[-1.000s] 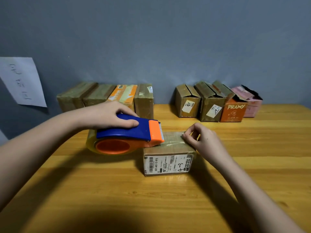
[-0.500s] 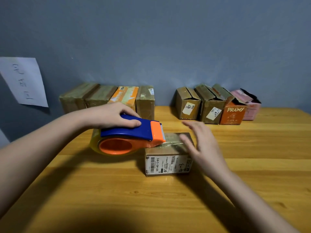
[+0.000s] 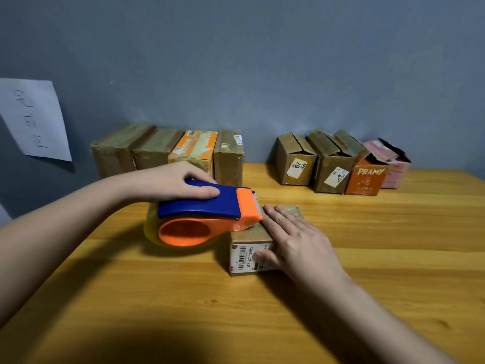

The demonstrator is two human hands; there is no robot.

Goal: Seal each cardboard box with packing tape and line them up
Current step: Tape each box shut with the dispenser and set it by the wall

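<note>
A small brown cardboard box (image 3: 245,254) with a white barcode label lies in the middle of the wooden table (image 3: 393,232). My right hand (image 3: 294,240) lies flat on its top, fingers straight, thumb down over the label side. My left hand (image 3: 173,183) grips the blue handle of an orange and blue tape dispenser (image 3: 204,216), whose toothed front edge rests on the box's left top edge.
Several closed taped boxes (image 3: 168,151) stand in a row at the back left against the grey wall. Several boxes with open flaps (image 3: 338,164), one orange, one pink, stand at the back right. A paper note (image 3: 32,118) hangs on the wall at left.
My right hand went from pinching at the box's right top edge to lying flat on the box top. The dispenser and left hand stayed almost still.
</note>
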